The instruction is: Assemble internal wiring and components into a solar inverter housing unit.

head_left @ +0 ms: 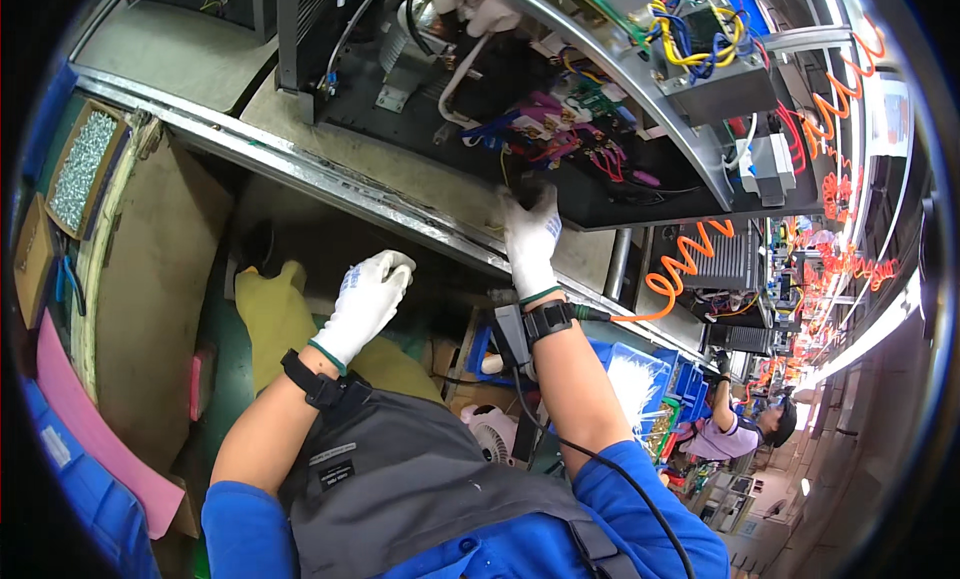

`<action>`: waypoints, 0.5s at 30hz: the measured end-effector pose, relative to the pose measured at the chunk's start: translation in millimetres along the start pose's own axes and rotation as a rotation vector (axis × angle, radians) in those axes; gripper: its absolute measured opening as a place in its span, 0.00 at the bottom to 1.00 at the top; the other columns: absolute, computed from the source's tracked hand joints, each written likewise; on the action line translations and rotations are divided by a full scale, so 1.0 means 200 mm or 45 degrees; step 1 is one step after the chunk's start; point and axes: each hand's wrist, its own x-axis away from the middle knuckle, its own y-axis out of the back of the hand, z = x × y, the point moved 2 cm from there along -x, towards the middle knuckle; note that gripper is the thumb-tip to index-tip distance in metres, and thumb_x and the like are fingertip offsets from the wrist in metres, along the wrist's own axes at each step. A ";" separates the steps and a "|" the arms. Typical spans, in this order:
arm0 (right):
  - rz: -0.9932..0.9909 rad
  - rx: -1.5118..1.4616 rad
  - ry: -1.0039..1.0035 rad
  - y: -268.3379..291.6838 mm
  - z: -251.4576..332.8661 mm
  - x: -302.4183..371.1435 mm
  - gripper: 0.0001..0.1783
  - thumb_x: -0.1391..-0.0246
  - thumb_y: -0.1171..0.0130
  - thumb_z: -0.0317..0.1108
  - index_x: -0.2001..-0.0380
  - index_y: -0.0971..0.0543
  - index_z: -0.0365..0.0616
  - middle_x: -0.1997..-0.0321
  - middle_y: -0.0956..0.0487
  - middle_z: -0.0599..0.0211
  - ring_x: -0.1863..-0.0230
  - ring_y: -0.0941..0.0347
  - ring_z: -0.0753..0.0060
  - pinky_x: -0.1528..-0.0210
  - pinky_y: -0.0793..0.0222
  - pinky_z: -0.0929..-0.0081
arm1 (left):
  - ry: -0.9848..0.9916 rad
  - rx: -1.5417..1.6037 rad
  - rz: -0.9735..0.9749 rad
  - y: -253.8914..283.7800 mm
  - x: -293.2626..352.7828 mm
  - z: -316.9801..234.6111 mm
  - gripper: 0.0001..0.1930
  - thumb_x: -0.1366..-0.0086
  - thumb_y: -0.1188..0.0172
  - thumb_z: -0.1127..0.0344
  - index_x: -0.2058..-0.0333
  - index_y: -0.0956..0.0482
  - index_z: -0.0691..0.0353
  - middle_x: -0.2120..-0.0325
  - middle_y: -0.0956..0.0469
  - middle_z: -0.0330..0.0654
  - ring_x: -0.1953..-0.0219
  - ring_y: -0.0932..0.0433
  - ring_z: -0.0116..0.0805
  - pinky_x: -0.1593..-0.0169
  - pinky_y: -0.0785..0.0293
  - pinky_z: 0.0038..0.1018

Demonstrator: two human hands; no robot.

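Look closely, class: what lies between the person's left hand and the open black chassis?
In the head view, a metal rail and a strip of beige bench surface lie between the left hand and the black chassis.

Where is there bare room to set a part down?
Upper left, the beige bench top beyond the metal rail looks bare; a narrower strip lies between that rail and the open chassis. Crowded: the wiring beyond the right hand.

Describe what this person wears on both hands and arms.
The left hand and right hand wear white gloves with blue print and green cuffs. Both have black wrist straps. Sleeves are blue, with a black cable crossing the right one.
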 end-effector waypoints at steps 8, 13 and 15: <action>0.079 -0.315 0.069 0.10 0.05 0.00 0.12 0.44 0.34 0.36 0.64 0.17 0.36 0.73 0.19 0.67 0.71 0.28 0.80 0.65 0.30 0.77 | -0.102 -0.102 0.043 0.01 0.01 -0.09 0.12 0.33 0.44 0.65 0.55 0.19 0.63 0.69 0.18 0.45 0.71 0.20 0.34 0.67 0.24 0.32; 0.895 -0.928 -0.650 0.22 0.08 0.28 0.21 0.39 0.35 0.46 0.56 0.19 0.37 0.72 0.25 0.76 0.74 0.33 0.86 0.72 0.39 0.85 | -0.361 -0.118 -0.020 0.01 -0.04 -0.14 0.13 0.32 0.44 0.63 0.53 0.20 0.63 0.60 0.18 0.52 0.58 0.19 0.50 0.53 0.24 0.40; 0.893 -1.147 -0.657 0.24 0.14 0.32 0.21 0.37 0.37 0.46 0.54 0.19 0.37 0.67 0.23 0.74 0.71 0.31 0.86 0.71 0.38 0.86 | -0.387 -0.047 -0.003 0.01 -0.05 -0.11 0.14 0.31 0.45 0.62 0.52 0.20 0.63 0.59 0.19 0.51 0.56 0.20 0.48 0.52 0.24 0.40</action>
